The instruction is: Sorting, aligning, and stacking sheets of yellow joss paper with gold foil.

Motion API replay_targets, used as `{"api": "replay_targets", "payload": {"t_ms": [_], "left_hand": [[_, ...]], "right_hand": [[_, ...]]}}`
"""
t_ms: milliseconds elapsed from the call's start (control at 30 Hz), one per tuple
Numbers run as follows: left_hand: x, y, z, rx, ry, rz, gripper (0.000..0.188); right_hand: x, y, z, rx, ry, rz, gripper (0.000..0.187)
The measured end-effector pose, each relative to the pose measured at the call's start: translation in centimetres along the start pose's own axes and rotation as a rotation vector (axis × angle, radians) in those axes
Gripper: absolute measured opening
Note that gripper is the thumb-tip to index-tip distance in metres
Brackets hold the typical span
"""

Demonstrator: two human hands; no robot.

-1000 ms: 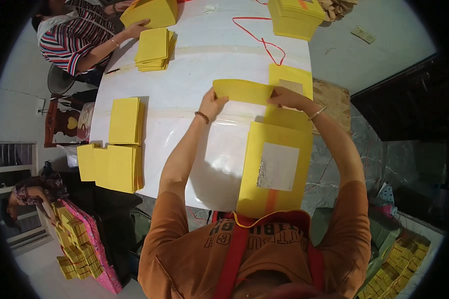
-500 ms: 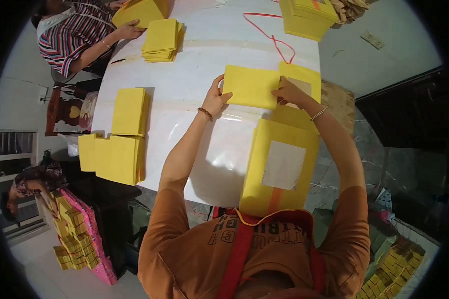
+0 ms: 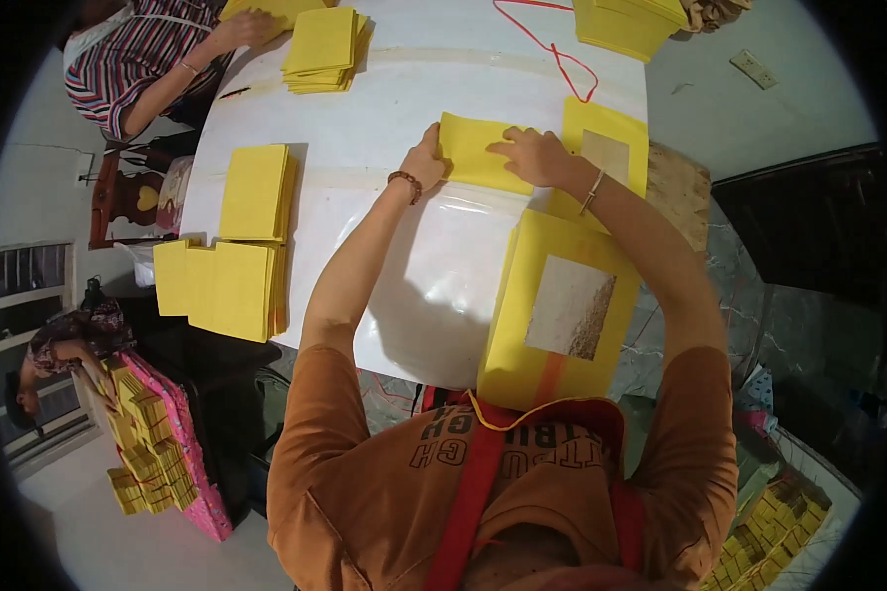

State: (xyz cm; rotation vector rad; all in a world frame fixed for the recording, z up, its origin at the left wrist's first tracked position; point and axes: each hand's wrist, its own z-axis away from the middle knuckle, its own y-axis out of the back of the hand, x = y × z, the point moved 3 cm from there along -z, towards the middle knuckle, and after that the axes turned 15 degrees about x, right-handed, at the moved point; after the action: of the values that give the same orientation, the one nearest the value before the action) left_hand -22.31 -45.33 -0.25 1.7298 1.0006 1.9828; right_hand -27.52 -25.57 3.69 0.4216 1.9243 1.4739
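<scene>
A yellow folded paper piece (image 3: 478, 153) lies on the white table in front of me. My left hand (image 3: 426, 161) grips its left edge, thumb on the near side. Spread over its right part, the fingers of my right hand (image 3: 540, 158) press on the top face. Just right of that hand is a flat yellow paper piece (image 3: 633, 143) with a pale rectangle on it. Closer to my body stands a thick stack of yellow paper (image 3: 503, 340), its top bearing a grey-white rectangle and an orange strip.
Yellow paper stacks lie left on the table (image 3: 365, 212): two near stacks (image 3: 251, 192) (image 3: 237, 286) and one farther off (image 3: 320, 44). A red cord (image 3: 562, 54) lies near a far-right stack (image 3: 626, 25). Two other people work at left, one beside piled yellow bundles (image 3: 153, 438).
The folded paper has gone from raised to lower against the table. My right hand has moved left from its right edge onto its top, fingers spreading. The view has shifted slightly.
</scene>
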Motion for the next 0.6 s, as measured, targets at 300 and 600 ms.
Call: {"api": "replay_targets", "payload": {"t_ms": [300,600], "left_hand": [[7.2,0.5,4.2,0.317,-0.591,-0.438,0.052],[2.9,-4.3,5.2,0.192,-0.822,-0.488,0.055]], "right_hand": [[-0.6,0.3,0.3,-0.19,0.141,0.134,0.046],[3.2,5.0,1.8,-0.173,-0.21,-0.579,0.05]]}}
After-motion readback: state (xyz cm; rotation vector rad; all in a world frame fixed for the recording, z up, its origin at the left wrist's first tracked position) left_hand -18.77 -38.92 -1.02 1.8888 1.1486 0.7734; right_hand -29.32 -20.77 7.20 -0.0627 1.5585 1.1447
